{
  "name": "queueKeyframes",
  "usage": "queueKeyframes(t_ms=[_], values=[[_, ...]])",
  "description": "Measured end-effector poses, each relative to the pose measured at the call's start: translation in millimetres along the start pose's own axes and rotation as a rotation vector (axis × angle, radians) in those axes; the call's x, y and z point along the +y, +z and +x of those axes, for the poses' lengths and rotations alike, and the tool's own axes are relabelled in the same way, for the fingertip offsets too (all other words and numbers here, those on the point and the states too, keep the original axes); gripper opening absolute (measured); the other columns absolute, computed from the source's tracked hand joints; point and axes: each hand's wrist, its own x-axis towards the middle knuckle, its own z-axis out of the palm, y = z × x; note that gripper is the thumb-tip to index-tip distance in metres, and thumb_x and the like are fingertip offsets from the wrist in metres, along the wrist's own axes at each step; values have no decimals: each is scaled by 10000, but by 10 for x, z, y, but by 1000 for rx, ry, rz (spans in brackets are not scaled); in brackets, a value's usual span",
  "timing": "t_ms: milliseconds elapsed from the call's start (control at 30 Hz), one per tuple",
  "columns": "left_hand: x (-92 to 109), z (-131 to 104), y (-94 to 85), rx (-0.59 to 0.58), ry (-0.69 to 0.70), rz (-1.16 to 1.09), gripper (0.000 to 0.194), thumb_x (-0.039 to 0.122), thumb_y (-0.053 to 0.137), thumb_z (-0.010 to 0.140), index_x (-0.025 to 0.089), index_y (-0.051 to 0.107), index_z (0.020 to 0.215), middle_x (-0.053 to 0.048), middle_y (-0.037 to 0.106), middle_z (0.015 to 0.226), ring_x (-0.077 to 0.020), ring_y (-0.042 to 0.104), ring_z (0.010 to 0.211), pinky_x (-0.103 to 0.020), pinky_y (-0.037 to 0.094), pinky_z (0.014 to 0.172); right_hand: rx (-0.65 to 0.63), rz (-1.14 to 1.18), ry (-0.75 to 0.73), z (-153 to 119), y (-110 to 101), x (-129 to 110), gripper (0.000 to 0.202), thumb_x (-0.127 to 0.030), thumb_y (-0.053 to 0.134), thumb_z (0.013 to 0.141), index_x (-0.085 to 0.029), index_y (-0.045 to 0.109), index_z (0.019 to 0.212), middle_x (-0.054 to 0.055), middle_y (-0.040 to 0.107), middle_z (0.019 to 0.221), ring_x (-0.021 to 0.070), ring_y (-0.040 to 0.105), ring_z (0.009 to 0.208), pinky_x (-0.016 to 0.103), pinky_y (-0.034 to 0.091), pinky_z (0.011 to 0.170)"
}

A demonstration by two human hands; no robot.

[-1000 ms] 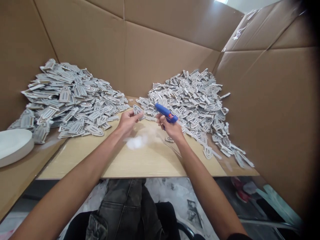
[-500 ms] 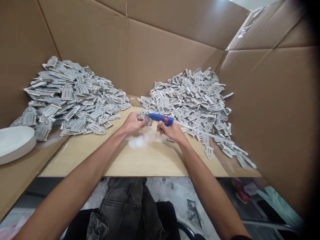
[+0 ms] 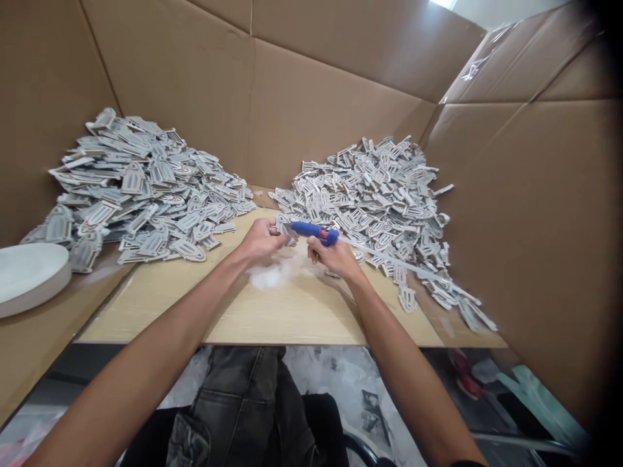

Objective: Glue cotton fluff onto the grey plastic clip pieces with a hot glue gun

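Observation:
My right hand (image 3: 331,256) is wrapped round a blue hot glue gun (image 3: 311,231), with a long clear glue stick (image 3: 403,264) trailing from its back end toward the right. The gun's nozzle points left, close to a small grey slotted piece (image 3: 282,225) pinched in my left hand (image 3: 265,241). Whether the nozzle touches the piece I cannot tell. Below both hands a white fluffy clump (image 3: 269,275) lies on the pale wooden board (image 3: 287,321).
A large heap of grey slotted pieces (image 3: 146,178) rises at the left, another heap (image 3: 370,194) at the right. Cardboard walls (image 3: 331,110) stand behind and beside the board. At the far left is a white round dish (image 3: 34,295).
The view has shifted very slightly. Both hands keep their hold on the glue gun and the slotted piece, almost unmoved.

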Motion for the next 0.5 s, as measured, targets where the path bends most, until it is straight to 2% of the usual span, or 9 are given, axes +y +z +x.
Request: queueKeyframes(t_ms=[200,500], values=[[9,-7,13,8,8,2,201,148,780,682,128,741,878,-60,760,741,-168,688,690,-263,518,644,42,-107,34,20,19,32,656,-717,509,949,-230,536,509,25,599,529,174,610,576,309,457,666],[-31,7,20,24,57,68,137,223,758,737,131,724,834,-65,751,734,-183,694,698,-262,514,641,46,-159,70,17,8,-26,623,-712,526,941,-239,560,539,-10,531,462,166,563,525,294,441,638]])
